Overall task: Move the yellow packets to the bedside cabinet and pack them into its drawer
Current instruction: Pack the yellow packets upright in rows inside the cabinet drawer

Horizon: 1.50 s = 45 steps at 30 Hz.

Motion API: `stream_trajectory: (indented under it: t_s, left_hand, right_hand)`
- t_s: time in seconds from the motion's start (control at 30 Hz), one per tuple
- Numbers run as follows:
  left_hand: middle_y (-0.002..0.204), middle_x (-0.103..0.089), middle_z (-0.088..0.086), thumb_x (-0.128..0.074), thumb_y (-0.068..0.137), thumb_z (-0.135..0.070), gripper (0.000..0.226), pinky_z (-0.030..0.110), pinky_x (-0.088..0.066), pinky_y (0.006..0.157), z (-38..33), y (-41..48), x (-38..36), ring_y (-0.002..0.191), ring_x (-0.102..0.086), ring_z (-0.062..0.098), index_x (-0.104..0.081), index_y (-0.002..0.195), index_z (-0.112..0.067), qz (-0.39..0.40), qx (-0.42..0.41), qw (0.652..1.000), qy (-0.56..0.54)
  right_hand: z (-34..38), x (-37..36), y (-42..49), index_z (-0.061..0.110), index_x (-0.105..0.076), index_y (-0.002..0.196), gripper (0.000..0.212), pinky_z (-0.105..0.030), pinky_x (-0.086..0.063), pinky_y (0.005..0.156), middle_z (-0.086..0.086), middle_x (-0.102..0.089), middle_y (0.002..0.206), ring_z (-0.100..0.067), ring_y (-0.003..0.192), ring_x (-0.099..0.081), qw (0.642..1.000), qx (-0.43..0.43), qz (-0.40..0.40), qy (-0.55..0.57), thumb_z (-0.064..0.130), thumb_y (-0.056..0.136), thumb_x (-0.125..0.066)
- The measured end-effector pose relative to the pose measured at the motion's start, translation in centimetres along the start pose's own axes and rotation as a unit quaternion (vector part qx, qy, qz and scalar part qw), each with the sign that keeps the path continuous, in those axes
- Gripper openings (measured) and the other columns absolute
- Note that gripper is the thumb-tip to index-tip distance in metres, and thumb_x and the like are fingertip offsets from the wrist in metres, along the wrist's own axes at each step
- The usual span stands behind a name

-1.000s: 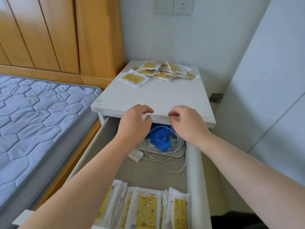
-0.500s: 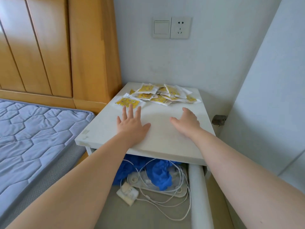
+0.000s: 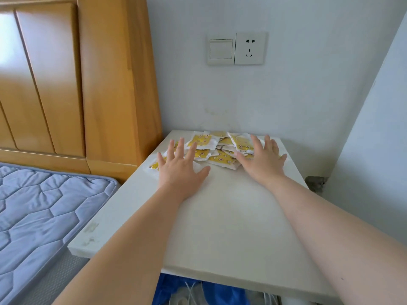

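Observation:
A pile of yellow packets (image 3: 220,148) with white edges lies at the back of the white bedside cabinet top (image 3: 220,216), near the wall. My left hand (image 3: 180,170) lies flat with spread fingers over a single packet (image 3: 154,166) at the pile's left side. My right hand (image 3: 262,161) is spread flat on the pile's right side, fingers straight. Under the front edge of the top, the open drawer (image 3: 220,293) shows only a strip, with blue cloth and white cables inside.
A bed with a blue quilted mattress (image 3: 44,216) and a wooden headboard (image 3: 77,84) stands to the left of the cabinet. A light switch and socket (image 3: 236,48) are on the wall above. A white panel (image 3: 374,150) closes in the right side.
Both hands left the cabinet's front edge and reached across the top to the packet pile at the back. The view tilted up, hiding most of the drawer.

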<state>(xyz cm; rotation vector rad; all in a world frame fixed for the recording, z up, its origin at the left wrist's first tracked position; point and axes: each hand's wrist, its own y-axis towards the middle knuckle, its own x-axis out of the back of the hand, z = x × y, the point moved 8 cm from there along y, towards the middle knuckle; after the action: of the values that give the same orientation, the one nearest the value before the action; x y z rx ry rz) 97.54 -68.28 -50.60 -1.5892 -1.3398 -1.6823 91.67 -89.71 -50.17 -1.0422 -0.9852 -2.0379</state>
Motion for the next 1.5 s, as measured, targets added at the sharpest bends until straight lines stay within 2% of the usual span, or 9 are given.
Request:
stream_trajectory:
  t_s: [0.13, 0.23, 0.37, 0.57, 0.87, 1.2, 1.33, 1.43, 1.5]
  left_hand:
    - [0.162, 0.004, -0.001, -0.028, 0.092, -0.064, 0.071, 0.053, 0.007, 0.116, -0.1, 2.4, -0.2, 0.147, 0.016, 0.022, -0.006, 0.152, -0.035, -0.039, -0.008, 0.999, -0.003]
    - [0.162, 0.005, -0.002, -0.026, 0.090, -0.066, 0.068, 0.058, 0.004, 0.115, 0.0, 3.6, -2.2, 0.147, 0.015, 0.023, -0.004, 0.150, -0.043, 0.044, -0.003, 0.999, 0.020]
    - [0.160, -0.009, -0.002, -0.022, 0.089, -0.067, 0.062, 0.060, -0.006, 0.113, -0.1, 3.9, -3.0, 0.147, -0.005, 0.024, -0.012, 0.147, -0.048, 0.091, -0.021, 0.994, 0.054]
    - [0.160, -0.010, -0.005, -0.022, 0.089, -0.066, 0.060, 0.056, -0.011, 0.113, -0.9, 2.4, -2.7, 0.146, -0.010, 0.024, -0.011, 0.146, -0.050, 0.112, -0.043, 0.990, 0.068]
    - [0.161, -0.009, -0.002, -0.026, 0.088, -0.065, 0.064, 0.053, -0.012, 0.113, -3.9, -3.3, -1.0, 0.145, -0.013, 0.025, -0.008, 0.147, -0.049, 0.107, -0.062, 0.991, 0.052]
    - [0.160, -0.012, 0.001, -0.026, 0.091, -0.058, 0.058, 0.053, -0.009, 0.115, -5.4, -11.2, 1.5, 0.146, -0.011, 0.025, -0.014, 0.146, -0.046, 0.111, -0.071, 0.990, 0.040]
    - [0.158, -0.016, 0.000, -0.030, 0.091, -0.056, 0.057, 0.054, -0.009, 0.115, -5.7, -13.0, 2.9, 0.145, -0.011, 0.023, -0.020, 0.145, -0.042, 0.087, -0.063, 0.994, -0.001]
    - [0.160, -0.006, -0.001, -0.031, 0.093, -0.055, 0.059, 0.056, -0.002, 0.117, -5.4, -13.4, 3.9, 0.148, 0.003, 0.022, -0.017, 0.148, -0.039, 0.069, -0.060, 0.996, -0.013]
    - [0.161, -0.001, -0.002, -0.031, 0.094, -0.054, 0.060, 0.056, 0.003, 0.117, -5.3, -12.9, 4.8, 0.148, 0.010, 0.020, -0.014, 0.150, -0.037, 0.050, -0.075, 0.996, -0.001]
  right_hand:
    - [-1.2, 0.7, 2.3, 0.034, -0.029, 0.145, 0.061, -0.060, -0.002, 0.113, -0.004, -0.004, 0.160, -0.023, 0.147, -0.001, 0.996, -0.042, -0.071, 0.043, 0.060, 0.091, -0.036]
    - [-1.7, -1.3, 3.7, 0.042, -0.026, 0.144, 0.060, -0.062, -0.005, 0.111, -0.001, -0.012, 0.158, -0.024, 0.145, -0.009, 0.998, -0.060, 0.015, -0.002, 0.063, 0.088, -0.032]
    - [-1.3, -3.0, 4.1, 0.045, -0.027, 0.141, 0.059, -0.060, -0.016, 0.107, 0.003, -0.033, 0.147, -0.025, 0.138, -0.024, 0.991, -0.022, 0.100, -0.091, 0.066, 0.086, -0.026]
    - [-0.6, -2.7, 2.2, 0.044, -0.024, 0.143, 0.059, -0.053, -0.020, 0.108, 0.005, -0.029, 0.150, -0.023, 0.139, -0.019, 0.989, 0.019, 0.118, -0.087, 0.065, 0.088, -0.026]
    - [1.2, -1.1, -3.8, 0.039, -0.018, 0.147, 0.064, -0.052, -0.020, 0.109, -0.002, -0.025, 0.153, -0.024, 0.142, -0.015, 0.987, 0.047, 0.120, -0.091, 0.064, 0.088, -0.028]
    - [1.9, 2.2, -12.5, 0.031, -0.032, 0.141, 0.059, -0.041, -0.028, 0.107, -0.004, -0.037, 0.139, -0.025, 0.134, -0.024, 0.987, 0.085, 0.121, -0.060, 0.051, 0.086, -0.042]
    - [1.9, 3.7, -15.3, 0.029, -0.029, 0.145, 0.061, -0.037, -0.024, 0.112, -0.004, -0.030, 0.148, -0.023, 0.139, -0.019, 0.986, 0.095, 0.137, 0.014, 0.040, 0.088, -0.047]
    - [1.5, 4.9, -15.9, 0.025, -0.023, 0.149, 0.065, -0.039, -0.016, 0.117, -0.002, -0.010, 0.159, -0.020, 0.146, -0.006, 0.984, 0.067, 0.148, 0.076, 0.034, 0.090, -0.048]
    - [1.3, 6.1, -15.3, 0.022, -0.027, 0.148, 0.062, -0.039, -0.016, 0.117, -0.002, -0.008, 0.160, -0.021, 0.146, -0.006, 0.989, 0.064, 0.111, 0.071, 0.035, 0.092, -0.048]
